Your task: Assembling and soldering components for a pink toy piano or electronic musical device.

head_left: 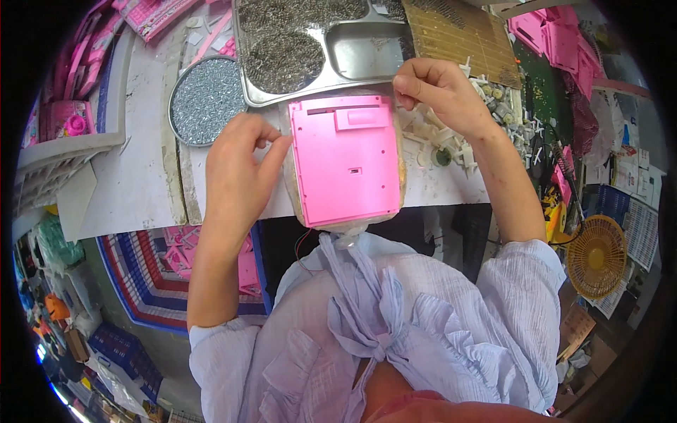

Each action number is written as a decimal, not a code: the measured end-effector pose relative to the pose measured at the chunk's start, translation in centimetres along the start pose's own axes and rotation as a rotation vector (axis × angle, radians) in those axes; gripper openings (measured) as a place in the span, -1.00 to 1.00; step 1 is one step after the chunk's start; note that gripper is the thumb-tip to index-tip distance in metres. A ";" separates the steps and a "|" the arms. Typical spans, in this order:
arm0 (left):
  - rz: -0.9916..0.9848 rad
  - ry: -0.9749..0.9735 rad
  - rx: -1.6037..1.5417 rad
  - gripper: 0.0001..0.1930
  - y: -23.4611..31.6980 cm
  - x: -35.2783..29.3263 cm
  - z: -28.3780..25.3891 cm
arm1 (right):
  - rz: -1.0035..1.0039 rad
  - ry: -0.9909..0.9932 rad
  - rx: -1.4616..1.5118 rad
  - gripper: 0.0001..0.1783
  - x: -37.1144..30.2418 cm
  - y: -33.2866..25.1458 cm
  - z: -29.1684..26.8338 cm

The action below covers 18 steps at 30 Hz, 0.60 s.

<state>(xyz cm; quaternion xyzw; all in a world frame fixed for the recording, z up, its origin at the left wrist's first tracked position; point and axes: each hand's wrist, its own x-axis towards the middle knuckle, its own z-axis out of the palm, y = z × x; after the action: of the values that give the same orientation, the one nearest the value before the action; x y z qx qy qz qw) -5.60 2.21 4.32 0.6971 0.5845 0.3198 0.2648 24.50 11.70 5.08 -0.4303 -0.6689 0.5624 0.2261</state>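
A flat pink plastic housing (345, 166) lies on a plastic-wrapped pad (293, 187) at the table's near edge. It has a raised block near its top, a small slot in the middle and small holes near its edges. My left hand (240, 166) is at its upper left edge, fingers curled toward the thumb; anything between them is hidden. My right hand (441, 95) hovers by the upper right corner, thumb and forefinger pinched together; what they hold is too small to make out.
Behind the housing stands a metal compartment tray (338, 84) with many small dark metal parts. A round dish of silvery screws (208, 99) sits left. White plastic pieces (458, 148) lie right, below a brown board (465, 39). A crate (134, 282) with pink parts stands below left.
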 end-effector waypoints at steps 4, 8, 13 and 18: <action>-0.060 0.026 -0.027 -0.85 -0.7 -1.2 -0.8 | 0.184 -0.084 0.331 -0.61 0.0 -0.2 0.1; -0.082 0.073 -0.075 -0.84 -2.0 -1.8 -1.1 | 0.153 -0.061 0.310 -0.62 -0.1 -0.4 0.3; -0.105 0.093 -0.059 -0.84 -2.7 -2.1 -1.5 | -0.092 0.230 -0.231 -0.69 -0.1 0.9 2.3; -0.126 0.118 -0.074 -0.83 -3.7 -3.0 -1.8 | -0.392 0.304 -0.556 -0.80 0.5 2.2 3.4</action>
<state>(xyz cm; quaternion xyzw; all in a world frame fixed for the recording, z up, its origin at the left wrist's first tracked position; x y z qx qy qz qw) -9.67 -0.06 2.34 0.6287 0.6296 0.3643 0.2750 22.27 10.27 2.01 -0.4177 -0.8246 0.2351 0.3005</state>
